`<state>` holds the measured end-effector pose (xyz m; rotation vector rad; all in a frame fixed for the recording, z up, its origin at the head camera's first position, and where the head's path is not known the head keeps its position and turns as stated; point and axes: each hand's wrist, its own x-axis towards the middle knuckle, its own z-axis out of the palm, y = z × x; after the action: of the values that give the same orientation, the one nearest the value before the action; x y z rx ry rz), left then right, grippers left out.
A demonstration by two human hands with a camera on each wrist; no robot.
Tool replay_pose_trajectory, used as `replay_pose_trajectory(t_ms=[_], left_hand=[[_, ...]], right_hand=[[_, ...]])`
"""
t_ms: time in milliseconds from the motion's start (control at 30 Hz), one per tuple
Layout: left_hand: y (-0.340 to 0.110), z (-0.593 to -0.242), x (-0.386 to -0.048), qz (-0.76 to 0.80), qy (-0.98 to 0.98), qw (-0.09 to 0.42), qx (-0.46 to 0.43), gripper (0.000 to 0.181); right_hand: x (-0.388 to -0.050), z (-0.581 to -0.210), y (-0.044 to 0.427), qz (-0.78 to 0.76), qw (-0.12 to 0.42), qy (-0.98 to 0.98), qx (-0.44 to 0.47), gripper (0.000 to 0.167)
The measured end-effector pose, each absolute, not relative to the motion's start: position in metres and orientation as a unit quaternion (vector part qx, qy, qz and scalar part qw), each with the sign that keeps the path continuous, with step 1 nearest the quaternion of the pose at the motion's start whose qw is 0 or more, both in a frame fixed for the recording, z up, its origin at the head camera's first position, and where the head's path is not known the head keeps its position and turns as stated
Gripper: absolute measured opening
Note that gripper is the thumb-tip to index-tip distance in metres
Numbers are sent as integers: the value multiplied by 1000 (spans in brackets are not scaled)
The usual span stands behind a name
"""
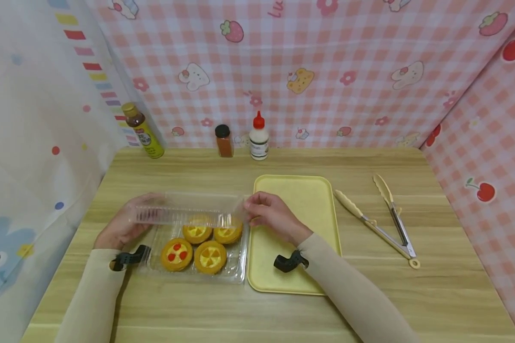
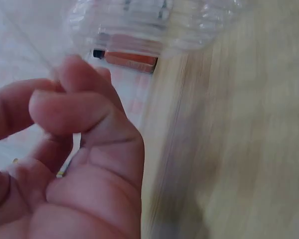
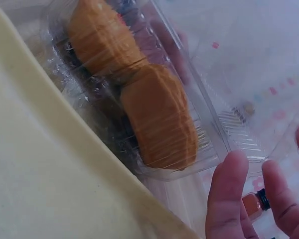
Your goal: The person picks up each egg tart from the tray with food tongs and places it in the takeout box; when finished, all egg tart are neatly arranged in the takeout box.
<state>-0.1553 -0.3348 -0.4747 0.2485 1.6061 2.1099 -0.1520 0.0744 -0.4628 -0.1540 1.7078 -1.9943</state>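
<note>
A clear plastic clamshell box point(image 1: 239, 275) stands on the table with its hinged lid point(image 1: 201, 200) raised. Several egg tarts point(image 1: 210, 257) lie in its base, one topped with red pieces. At the lid's left end is my left hand point(image 1: 128, 220), thumb and fingertips pinching the thin edge; the lid's ribbed side shows blurred in the left wrist view. My right hand point(image 1: 279, 216) holds the lid's right corner by the fingertips, above the edge of a yellow tray point(image 1: 296, 276). Through the box wall, the right wrist view shows two tarts point(image 3: 159, 119) from the side.
Tongs point(image 1: 405, 247) lie spread to the right of the tray. Along the back stand a yellow-green labelled bottle point(image 1: 149, 142), a spice jar with black cap point(image 1: 225, 143) and a white squeeze bottle with red tip point(image 1: 259, 140). A checked cloth point(image 1: 283, 100) hangs behind.
</note>
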Motion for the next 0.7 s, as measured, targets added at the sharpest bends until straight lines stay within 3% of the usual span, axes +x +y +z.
replay_pose_trajectory(t_ms=[167, 367, 500, 700], left_hand=[[-339, -470, -150, 760, 592, 253, 93, 34], [-344, -477, -143, 725, 640, 219, 132, 39], [-347, -484, -136, 728, 639, 194, 153, 47], [-348, -489, -117, 766, 586, 203, 170, 55]], right_hand=[[-150, -465, 76, -723, 247, 642, -73, 21], [-145, -464, 78, -703, 237, 664, -95, 34], [-137, -463, 78, -704, 244, 659, -100, 52], [-118, -466, 76, -700, 259, 659, -94, 72]])
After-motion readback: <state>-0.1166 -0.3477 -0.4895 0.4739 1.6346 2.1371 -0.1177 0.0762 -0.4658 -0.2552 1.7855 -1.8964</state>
